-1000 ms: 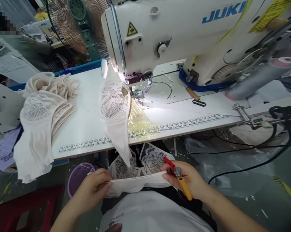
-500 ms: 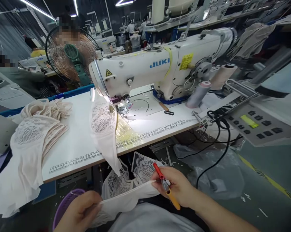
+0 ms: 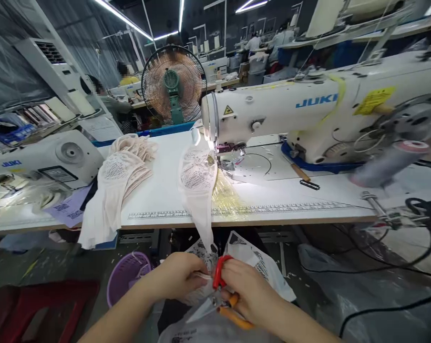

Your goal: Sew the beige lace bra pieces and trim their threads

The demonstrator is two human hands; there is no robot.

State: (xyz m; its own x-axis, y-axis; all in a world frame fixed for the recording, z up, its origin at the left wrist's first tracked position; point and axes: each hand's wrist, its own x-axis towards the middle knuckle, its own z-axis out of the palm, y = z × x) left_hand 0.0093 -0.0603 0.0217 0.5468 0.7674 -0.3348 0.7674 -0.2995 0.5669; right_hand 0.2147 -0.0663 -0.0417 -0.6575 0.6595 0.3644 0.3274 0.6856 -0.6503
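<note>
My left hand [image 3: 181, 278] is closed, pinching the edge of a white lace bra [image 3: 249, 255] low over my lap. In my right hand [image 3: 246, 290] is a pair of scissors [image 3: 219, 276] with red and orange handles, its metal blades pointing down and left, close to my left fingers. The bra's lace cups hang between my hands and the table edge. Whether the blades touch the fabric I cannot tell. Another pale lace bra piece [image 3: 197, 174] lies under the needle end of the sewing machine [image 3: 265, 109] and droops over the table edge.
A stack of lace pieces [image 3: 117, 174] lies on the white table [image 3: 161, 190] at left. A purple basket [image 3: 126, 271] and a red stool [image 3: 54, 297] stand below. A fan [image 3: 172, 85] is behind, black cables [image 3: 387, 267] at right. A person [image 3: 115, 102] sits far left.
The view has swung left. My hands have come together; the left moved from the bra's far end toward the right. The scissors have turned from lying across my palm to pointing down-left.
</note>
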